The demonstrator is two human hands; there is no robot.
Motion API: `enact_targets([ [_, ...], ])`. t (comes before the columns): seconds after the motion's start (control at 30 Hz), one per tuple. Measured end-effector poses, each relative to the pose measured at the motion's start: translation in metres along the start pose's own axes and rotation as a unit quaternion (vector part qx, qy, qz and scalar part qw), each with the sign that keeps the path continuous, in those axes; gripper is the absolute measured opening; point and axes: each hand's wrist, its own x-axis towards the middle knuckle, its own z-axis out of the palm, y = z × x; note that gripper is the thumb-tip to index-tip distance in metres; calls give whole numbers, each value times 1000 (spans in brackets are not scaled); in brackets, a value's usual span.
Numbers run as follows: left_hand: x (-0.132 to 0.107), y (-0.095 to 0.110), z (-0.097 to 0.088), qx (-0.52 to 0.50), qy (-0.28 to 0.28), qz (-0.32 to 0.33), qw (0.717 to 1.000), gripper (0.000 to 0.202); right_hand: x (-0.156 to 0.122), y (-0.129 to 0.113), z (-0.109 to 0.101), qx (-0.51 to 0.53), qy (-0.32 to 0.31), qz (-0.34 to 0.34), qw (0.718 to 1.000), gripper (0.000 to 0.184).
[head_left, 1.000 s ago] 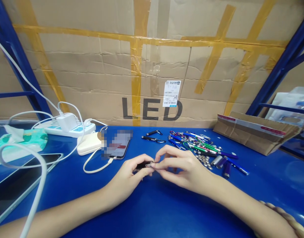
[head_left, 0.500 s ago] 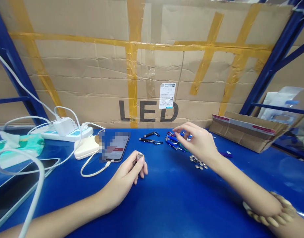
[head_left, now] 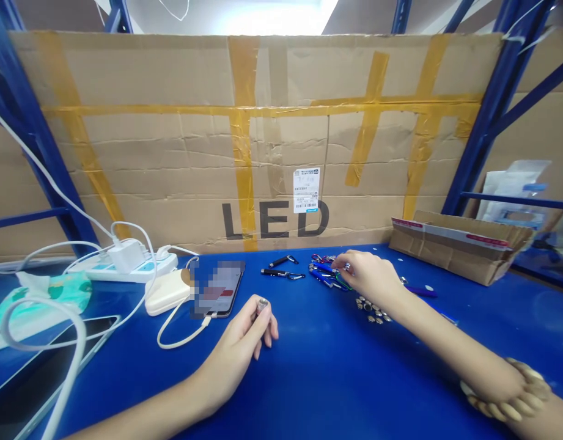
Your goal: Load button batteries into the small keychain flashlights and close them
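My left hand [head_left: 247,333] is closed, with a small silver metal cap [head_left: 262,303] pinched between thumb and forefinger. Its remaining fingers curl loosely over the table. My right hand [head_left: 366,273] reaches down into a pile of small blue flashlights with carabiner clips [head_left: 324,275]. The fingertips are bent together at the pile's right side, and what they grip there is hidden. Just below the right wrist lie several loose silver caps [head_left: 371,310]. Two black flashlights with clips, one of them a longer black flashlight [head_left: 274,273], lie left of the blue pile.
On the left are a charging phone [head_left: 224,287], a cream power bank [head_left: 169,291], a power strip [head_left: 146,269], a tissue pack [head_left: 43,302], another phone [head_left: 47,373] and looping white cables. An open cardboard box [head_left: 450,247] stands right. A large taped carton [head_left: 194,165] walls the back.
My right hand has lowered from above the pile, its fingertips now among the blue flashlights. My left hand keeps the silver cap. The view has tilted upward.
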Motion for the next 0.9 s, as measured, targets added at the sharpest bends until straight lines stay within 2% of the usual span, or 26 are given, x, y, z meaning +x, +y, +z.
enact_targets([
  [0.17,1,0,0,-1,3,-3,1000,32,-4,-7,5,25,-17,-26,999,19],
  [0.3,3,-1,1,-1,7,0,1000,31,-8,-14,6,35,-29,-54,997,21],
  [0.37,3,-2,1,0,6,3,1000,31,-7,-13,3,21,-33,-42,998,23],
  [0.5,3,-4,0,-5,-3,14,1000,29,-2,-1,-10,-19,-32,31,999,26],
  [0.6,3,-3,0,-7,-7,12,1000,28,0,7,-20,-28,-26,65,997,21],
  [0.7,4,-3,-1,-7,-8,14,1000,25,-3,9,-26,-22,-73,60,995,8],
  [0.83,4,-2,-1,-5,-7,18,1000,23,-9,13,-22,-25,-182,54,982,16],
  [0.9,5,-2,-1,-2,-5,13,1000,22,-10,16,-17,-6,-219,54,974,13],
])
